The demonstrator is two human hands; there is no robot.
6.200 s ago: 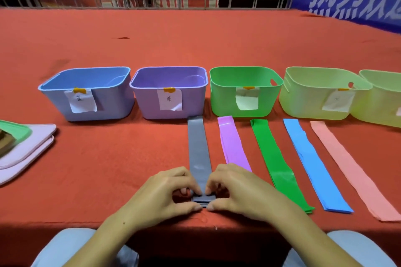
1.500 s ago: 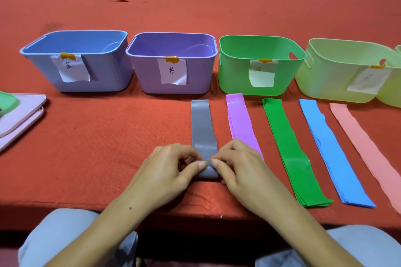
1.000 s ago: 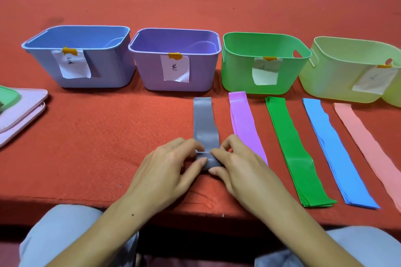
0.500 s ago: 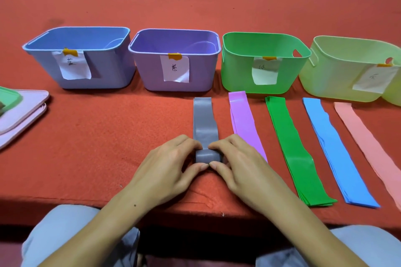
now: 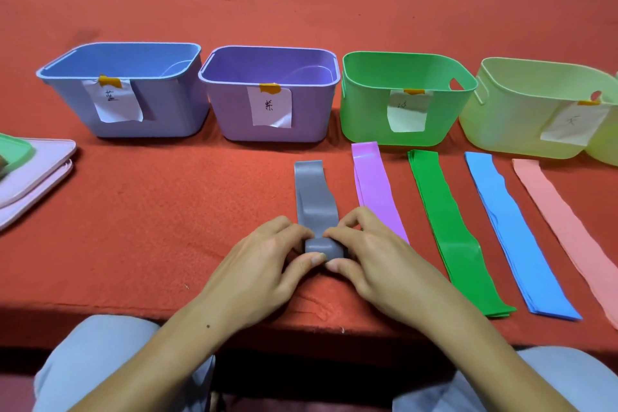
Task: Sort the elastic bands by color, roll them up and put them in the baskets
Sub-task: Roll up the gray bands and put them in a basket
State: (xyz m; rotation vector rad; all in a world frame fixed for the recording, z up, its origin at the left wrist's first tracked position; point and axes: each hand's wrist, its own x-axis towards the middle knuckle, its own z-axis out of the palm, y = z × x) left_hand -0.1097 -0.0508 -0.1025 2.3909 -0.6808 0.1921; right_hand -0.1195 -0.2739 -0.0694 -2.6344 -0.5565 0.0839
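Head view: since the earlier frames the roll at the near end of the grey band [image 5: 316,199] has grown thicker and has travelled away from the near table edge, while the flat tail running toward the baskets has shortened and now buckles into a low hump partway along. That suggests the rolling step for this first band is well under way but not finished; a fair stretch still lies unrolled.

The left hand [image 5: 264,264] and the right hand [image 5: 374,261] sit close together, thumbs nearly touching on the near side of the roll, fingers curled over its top, both pinching the grey roll between thumb and fingers.

The grey band lies on the red table [image 5: 150,211], near the middle, its far end stopping short of the purple basket [image 5: 230,117]. It looks thin, smooth and limp, likely to spring loose if released.

To its right, flat and untouched, lie the purple band [image 5: 376,191], the green bands [image 5: 444,221], the blue bands [image 5: 511,231] and the pink band [image 5: 561,221]. Beyond stand the blue basket [image 5: 167,110], the green basket [image 5: 364,117] and the pale green basket [image 5: 501,130], each labelled.
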